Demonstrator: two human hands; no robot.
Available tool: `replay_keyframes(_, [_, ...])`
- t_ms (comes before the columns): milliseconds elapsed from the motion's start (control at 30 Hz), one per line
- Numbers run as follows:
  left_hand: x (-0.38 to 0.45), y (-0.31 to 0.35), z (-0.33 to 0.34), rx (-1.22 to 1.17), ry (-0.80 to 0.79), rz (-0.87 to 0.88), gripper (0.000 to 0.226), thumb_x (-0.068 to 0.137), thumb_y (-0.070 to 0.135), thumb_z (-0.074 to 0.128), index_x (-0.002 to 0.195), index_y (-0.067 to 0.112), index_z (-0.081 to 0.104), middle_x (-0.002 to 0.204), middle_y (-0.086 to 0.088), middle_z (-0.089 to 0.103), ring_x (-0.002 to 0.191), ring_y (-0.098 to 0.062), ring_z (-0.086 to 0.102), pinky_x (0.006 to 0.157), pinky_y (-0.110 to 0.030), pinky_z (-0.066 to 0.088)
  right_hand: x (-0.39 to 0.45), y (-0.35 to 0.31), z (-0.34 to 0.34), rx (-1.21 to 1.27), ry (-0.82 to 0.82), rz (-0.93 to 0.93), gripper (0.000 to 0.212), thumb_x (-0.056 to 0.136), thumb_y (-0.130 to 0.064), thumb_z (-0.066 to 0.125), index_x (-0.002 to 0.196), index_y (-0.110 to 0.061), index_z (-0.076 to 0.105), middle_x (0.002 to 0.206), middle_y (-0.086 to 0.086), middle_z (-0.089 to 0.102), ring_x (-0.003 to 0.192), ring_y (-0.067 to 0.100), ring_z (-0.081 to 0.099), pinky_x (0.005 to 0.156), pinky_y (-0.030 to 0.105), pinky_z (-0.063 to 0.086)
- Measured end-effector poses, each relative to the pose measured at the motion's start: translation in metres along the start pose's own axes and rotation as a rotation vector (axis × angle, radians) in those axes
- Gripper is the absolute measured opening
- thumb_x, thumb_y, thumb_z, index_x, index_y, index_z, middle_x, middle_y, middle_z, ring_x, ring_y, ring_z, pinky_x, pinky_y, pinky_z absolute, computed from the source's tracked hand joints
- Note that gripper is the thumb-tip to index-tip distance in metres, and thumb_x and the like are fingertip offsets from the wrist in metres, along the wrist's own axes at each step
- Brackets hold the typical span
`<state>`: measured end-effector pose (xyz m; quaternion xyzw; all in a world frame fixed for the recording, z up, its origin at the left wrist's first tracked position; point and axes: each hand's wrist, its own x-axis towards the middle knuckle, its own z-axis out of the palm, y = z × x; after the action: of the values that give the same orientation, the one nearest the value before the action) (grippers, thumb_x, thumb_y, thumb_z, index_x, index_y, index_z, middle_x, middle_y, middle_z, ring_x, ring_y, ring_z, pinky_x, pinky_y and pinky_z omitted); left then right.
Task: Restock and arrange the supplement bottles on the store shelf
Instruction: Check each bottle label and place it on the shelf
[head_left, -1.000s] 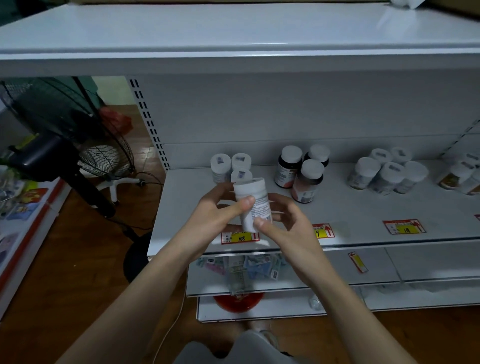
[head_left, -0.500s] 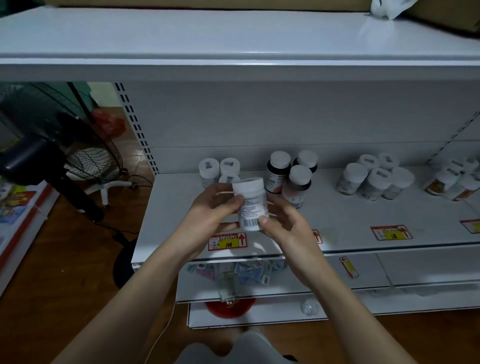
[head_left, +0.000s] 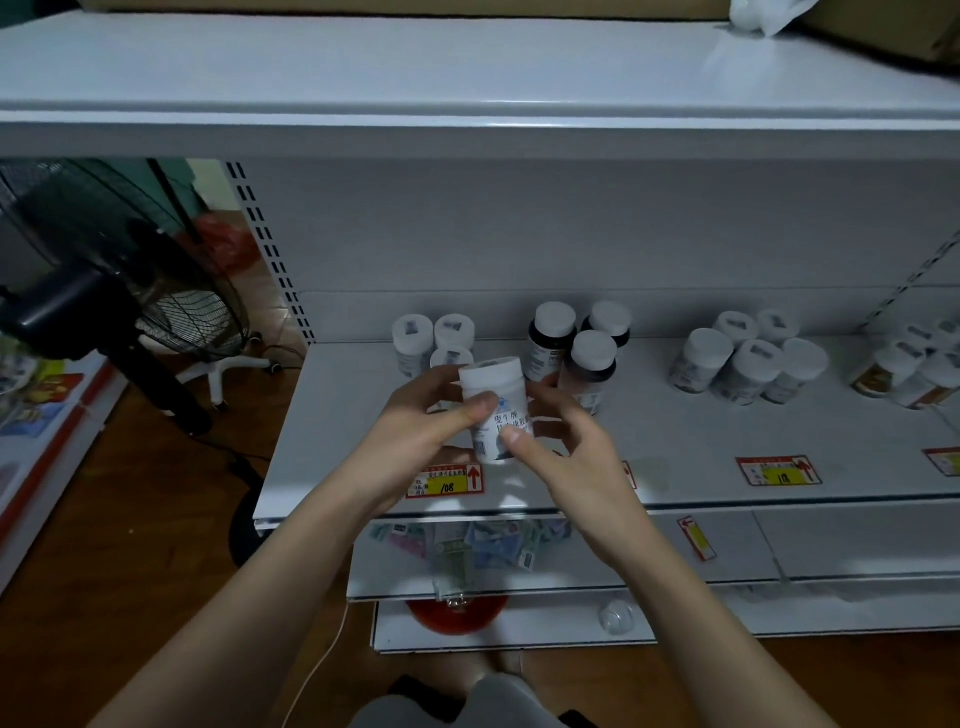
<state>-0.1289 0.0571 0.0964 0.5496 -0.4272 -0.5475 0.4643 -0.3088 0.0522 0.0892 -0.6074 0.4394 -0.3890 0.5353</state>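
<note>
Head view | left hand (head_left: 415, 415) and right hand (head_left: 563, 447) curled round smooth white cylindrical bottle (head_left: 496, 410), upright above matte white metal shelf (head_left: 675, 467) | round-capped plastic bottles (head_left: 748, 364) clustered behind

A: Bottle (head_left: 497, 415) diff vs 1 s ago?
B: Yep, turned in both hands. Barcode side faced cam before, now printed text faces it.
A: Thumbs?
B: Left thumb (head_left: 478, 407) sits higher on label.
</note>
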Motion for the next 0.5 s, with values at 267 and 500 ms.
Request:
replay_keyframes(267, [-0.015, 0.013, -0.009, 0.032, -0.104, 0.079, 0.051, 0.074, 0.034, 0.074, 0.123, 0.022, 0.063, 0.114, 0.000, 0.072, 0.101, -0.017, 0.071, 0.074, -0.033, 0.060, -0.006, -0.010, 0.007, -0.001, -0.040, -0.021, 0.045, 0.086, -0.011, 0.075, 0.125, -0.027, 0.058, 0.114, -0.014, 0.070, 0.104, -0.003, 0.066, 0.093, 0.020, 0.052])
replay_keyframes(500, [-0.022, 0.026, -0.021, 0.111, -0.187, 0.266, 0.061, 0.066, 0.008, 0.082, 0.121, 0.023, 0.060, 0.117, 0.012, 0.070, 0.114, -0.004, 0.062, 0.090, -0.018, 0.050, -0.004, -0.017, 0.009, 0.012, -0.042, -0.119, 0.058, 0.075, 0.004, 0.080, 0.116, -0.031, 0.058, 0.120, -0.013, 0.065, 0.121, 0.002, 0.057, 0.093, 0.018, 0.051])
